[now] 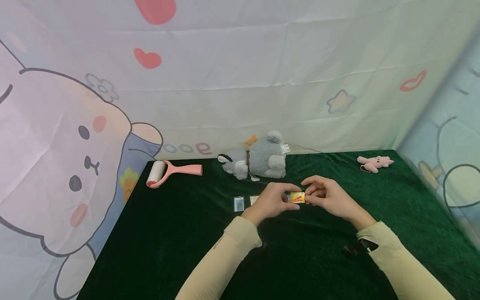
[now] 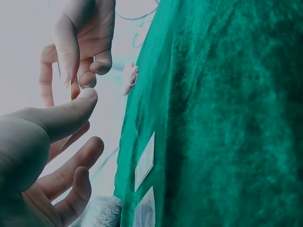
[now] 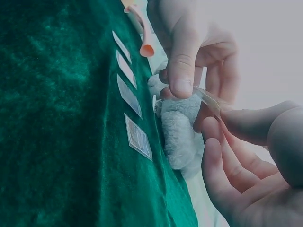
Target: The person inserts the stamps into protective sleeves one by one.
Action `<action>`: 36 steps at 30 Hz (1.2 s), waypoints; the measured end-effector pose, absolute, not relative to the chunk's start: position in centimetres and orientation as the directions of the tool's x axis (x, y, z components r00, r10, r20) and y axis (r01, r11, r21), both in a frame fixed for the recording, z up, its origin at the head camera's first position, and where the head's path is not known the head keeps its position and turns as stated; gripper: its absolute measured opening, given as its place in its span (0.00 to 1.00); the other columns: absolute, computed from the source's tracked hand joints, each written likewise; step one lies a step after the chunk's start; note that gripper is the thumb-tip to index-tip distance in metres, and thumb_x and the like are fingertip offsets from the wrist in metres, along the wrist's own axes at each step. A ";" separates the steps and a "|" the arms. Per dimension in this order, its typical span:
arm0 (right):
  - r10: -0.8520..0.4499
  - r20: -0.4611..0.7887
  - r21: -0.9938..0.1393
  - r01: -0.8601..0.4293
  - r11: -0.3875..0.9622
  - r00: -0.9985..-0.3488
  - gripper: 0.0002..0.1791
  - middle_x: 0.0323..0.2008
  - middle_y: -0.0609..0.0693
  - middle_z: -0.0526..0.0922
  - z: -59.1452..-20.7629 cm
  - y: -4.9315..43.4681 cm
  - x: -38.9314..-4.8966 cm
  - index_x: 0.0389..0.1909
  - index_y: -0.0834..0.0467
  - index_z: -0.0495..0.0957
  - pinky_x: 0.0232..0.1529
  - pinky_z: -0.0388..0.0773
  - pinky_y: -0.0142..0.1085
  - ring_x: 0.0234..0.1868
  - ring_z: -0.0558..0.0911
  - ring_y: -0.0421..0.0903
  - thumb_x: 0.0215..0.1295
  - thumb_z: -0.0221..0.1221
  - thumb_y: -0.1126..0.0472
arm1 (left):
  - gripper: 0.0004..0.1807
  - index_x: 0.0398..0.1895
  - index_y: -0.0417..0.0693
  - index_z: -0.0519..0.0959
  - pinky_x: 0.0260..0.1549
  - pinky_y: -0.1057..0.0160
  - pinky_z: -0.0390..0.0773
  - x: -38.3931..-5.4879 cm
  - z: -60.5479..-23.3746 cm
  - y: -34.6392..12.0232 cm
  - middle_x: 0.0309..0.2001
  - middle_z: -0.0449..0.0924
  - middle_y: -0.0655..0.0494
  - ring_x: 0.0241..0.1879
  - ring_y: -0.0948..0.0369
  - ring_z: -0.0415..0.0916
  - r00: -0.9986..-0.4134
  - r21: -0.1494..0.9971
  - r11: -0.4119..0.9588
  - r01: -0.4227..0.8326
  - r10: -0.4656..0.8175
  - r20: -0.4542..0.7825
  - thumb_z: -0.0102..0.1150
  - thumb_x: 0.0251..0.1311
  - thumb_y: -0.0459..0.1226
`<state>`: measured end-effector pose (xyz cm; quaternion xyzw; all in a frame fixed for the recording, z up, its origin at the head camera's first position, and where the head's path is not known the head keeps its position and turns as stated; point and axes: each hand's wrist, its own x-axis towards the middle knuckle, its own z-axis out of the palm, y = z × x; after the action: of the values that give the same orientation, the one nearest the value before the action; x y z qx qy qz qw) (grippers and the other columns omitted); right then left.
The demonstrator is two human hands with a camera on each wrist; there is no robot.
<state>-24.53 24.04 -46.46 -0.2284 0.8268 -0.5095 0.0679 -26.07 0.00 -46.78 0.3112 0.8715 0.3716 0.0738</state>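
Note:
Both hands meet at a small card with a yellow and red picture (image 1: 298, 197), raised over the green cloth. My left hand (image 1: 271, 201) pinches its left end between thumb and finger. At the other end, my right hand (image 1: 331, 198) grips it by thumb and fingertips. The right wrist view shows the card (image 3: 208, 100) thin and nearly edge-on between the two thumbs. Beneath the hands, several flat cards (image 3: 138, 137) lie in a row on the cloth. The leftmost, a blue card (image 1: 238, 204), is fully visible in the head view; the left hand partly covers others.
Behind the cards, a grey plush toy (image 1: 262, 158) lies against the printed backdrop (image 1: 240, 83). A pink-handled lint roller (image 1: 176, 170) rests at the back left. At the back right lies a small pink plush (image 1: 375, 163). Dark green cloth (image 1: 168, 250) covers the table.

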 end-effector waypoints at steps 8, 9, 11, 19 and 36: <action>-0.455 0.089 -0.881 -0.283 0.379 -0.886 0.22 0.44 0.58 0.88 -46.4 23.9 -24.5 0.64 0.66 0.73 0.41 0.87 0.38 0.40 0.89 0.50 0.74 0.64 0.67 | 0.24 0.61 0.55 0.84 0.32 0.72 0.79 -25.9 -46.7 0.2 0.56 0.85 0.56 0.35 0.71 0.79 -0.783 0.689 0.518 0.506 0.611 0.116 0.77 0.62 0.41; -0.457 0.085 -0.882 -0.280 0.378 -0.885 0.21 0.44 0.57 0.88 -46.4 23.9 -24.5 0.64 0.65 0.73 0.41 0.87 0.38 0.40 0.90 0.51 0.74 0.63 0.66 | 0.24 0.61 0.55 0.84 0.32 0.72 0.79 -25.9 -46.7 0.2 0.56 0.85 0.56 0.36 0.71 0.80 -0.781 0.692 0.514 0.506 0.613 0.116 0.77 0.62 0.41; -0.460 0.078 -0.884 -0.275 0.379 -0.885 0.20 0.43 0.56 0.90 -46.4 23.9 -24.5 0.63 0.63 0.74 0.42 0.87 0.38 0.40 0.90 0.54 0.75 0.63 0.66 | 0.24 0.61 0.55 0.84 0.32 0.72 0.79 -25.9 -46.7 0.2 0.57 0.85 0.57 0.36 0.71 0.80 -0.777 0.697 0.506 0.507 0.619 0.116 0.76 0.62 0.41; -0.470 0.077 -0.883 -0.280 0.378 -0.879 0.21 0.42 0.56 0.90 -46.4 24.0 -24.6 0.64 0.66 0.73 0.42 0.87 0.38 0.39 0.90 0.52 0.74 0.63 0.66 | 0.19 0.59 0.52 0.86 0.30 0.69 0.81 -26.0 -47.0 0.1 0.53 0.86 0.59 0.34 0.68 0.83 -0.774 0.772 0.433 0.465 0.623 0.116 0.72 0.67 0.46; -0.453 0.086 -0.881 -0.280 0.382 -0.887 0.18 0.42 0.55 0.90 -46.5 24.0 -24.4 0.63 0.66 0.74 0.41 0.87 0.50 0.41 0.88 0.62 0.78 0.61 0.63 | 0.07 0.43 0.49 0.88 0.29 0.69 0.81 -26.3 -47.4 -0.1 0.42 0.87 0.58 0.30 0.68 0.81 -0.820 0.803 0.415 0.428 0.553 0.151 0.66 0.73 0.41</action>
<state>-24.43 23.97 -46.46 -0.2218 0.8268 -0.5099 0.0848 -26.29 -0.10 -47.40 0.2924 0.8383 0.4551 0.0687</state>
